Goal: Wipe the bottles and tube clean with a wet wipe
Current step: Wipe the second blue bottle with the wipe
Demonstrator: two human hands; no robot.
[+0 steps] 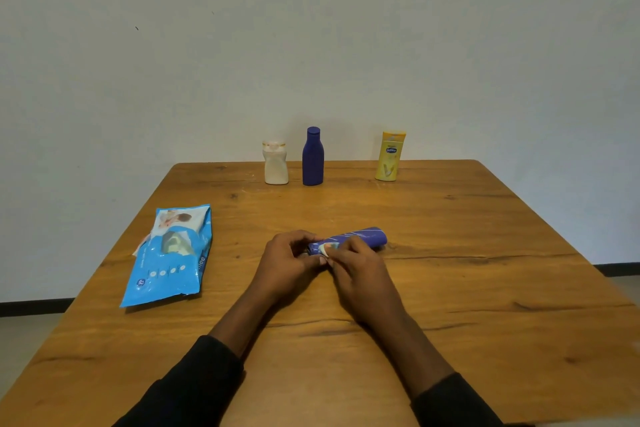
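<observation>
- Head view: the tube (360, 237) is lying on its side on the counter (467, 253), just in front of the person, and it is being held at its left end by both hands.
- The left hand (287, 255) is being kept curled round that end, with the fingers bent over the top; the thumb is being hidden by the fingers.
- The right hand (356, 265) is being closed on the tube just beside the left one, fingers curled and thumb pressed toward a small pale patch on the tube.
- It cannot be told whether that patch is a folded wipe or only the tube's print, so no wipe is being plainly shown.
- The wipe pack (169, 256) is lying flat near the counter's left edge, well apart from the hands; whether it is being left open cannot be told.
- The white bottle (276, 165) and the blue bottle (312, 158) are standing upright near each other at the far edge, and the yellow bottle (389, 158) is standing apart to their right; none is being touched.
- The tube is being judged as the item in hand, with wiping at most just being started on it.
- All three bottles are being judged as left to do, though their cleanliness cannot be read from here.
</observation>
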